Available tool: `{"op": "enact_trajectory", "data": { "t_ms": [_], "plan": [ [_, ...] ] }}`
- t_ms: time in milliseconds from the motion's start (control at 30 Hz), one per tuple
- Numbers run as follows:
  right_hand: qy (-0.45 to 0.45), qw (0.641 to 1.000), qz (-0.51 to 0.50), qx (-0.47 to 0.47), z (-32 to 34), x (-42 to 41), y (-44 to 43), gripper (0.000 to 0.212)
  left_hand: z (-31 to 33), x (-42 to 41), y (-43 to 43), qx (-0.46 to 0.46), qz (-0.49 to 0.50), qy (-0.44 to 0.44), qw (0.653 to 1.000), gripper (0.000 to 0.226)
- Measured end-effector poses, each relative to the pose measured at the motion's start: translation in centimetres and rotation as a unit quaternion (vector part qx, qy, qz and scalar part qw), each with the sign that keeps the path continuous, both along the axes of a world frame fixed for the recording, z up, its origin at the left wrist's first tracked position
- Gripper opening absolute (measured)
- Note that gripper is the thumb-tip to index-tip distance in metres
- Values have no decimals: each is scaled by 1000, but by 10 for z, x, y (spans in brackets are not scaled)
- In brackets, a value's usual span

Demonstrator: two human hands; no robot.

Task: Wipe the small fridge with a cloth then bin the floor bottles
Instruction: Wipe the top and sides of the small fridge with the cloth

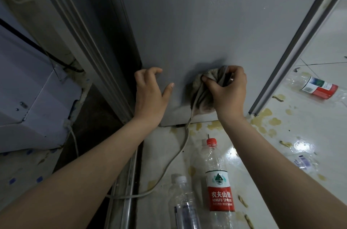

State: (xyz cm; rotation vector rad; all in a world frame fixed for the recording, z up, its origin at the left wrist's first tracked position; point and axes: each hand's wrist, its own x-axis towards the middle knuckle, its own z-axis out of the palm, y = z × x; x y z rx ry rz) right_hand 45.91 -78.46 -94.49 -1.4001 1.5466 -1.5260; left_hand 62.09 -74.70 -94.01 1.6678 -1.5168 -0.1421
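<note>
Where cloth [202, 86] meets fridge [187, 22], bottles [218, 181], cable [174, 157] on floor [281, 144]

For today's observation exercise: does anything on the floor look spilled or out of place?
Yes: yellowish stains blotch the floor, and a red-capped bottle, a white-capped bottle and a far bottle lie on their sides.

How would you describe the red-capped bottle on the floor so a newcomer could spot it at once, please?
Start at the grey fridge and look down to the stained floor before it. Two clear bottles lie side by side. The red-capped bottle is the right-hand one, with a red-and-white label; the white-capped bottle beside it shows no red.
</note>
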Motion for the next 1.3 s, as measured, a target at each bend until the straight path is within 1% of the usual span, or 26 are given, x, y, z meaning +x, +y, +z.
{"op": "enact_trajectory", "data": {
  "t_ms": [167,333,433,500,567,633,800,967,1133,1300],
  "plan": [
    [-80,996,26,30,4,-9,9,38,8,-6,4,-4,-24,30,999,40],
    [-77,994,63,42,15,-18,15,39,15,-11,-6,-14,-73,20,997,35],
    [-79,991,84,67,34,-25,18,38,24,-22,-11,-5,-91,38,995,33],
    [-96,987,101,80,53,-29,23,37,36,-29,-9,7,-108,56,993,33],
    [-114,983,107,96,74,-34,28,35,53,-34,-5,30,-121,70,990,33],
    [-114,981,103,118,99,-40,35,35,76,-37,0,52,-112,87,988,33],
    [-95,978,99,154,171,-54,44,36,153,-48,12,91,-90,92,987,30],
    [-123,972,93,175,263,-69,54,33,244,-64,34,125,-80,119,982,27],
    [-170,960,101,198,368,-99,76,28,357,-94,59,120,-71,148,979,30],
    [-202,948,114,220,492,-139,100,26,482,-132,82,118,-63,163,978,32]
  ]
}}
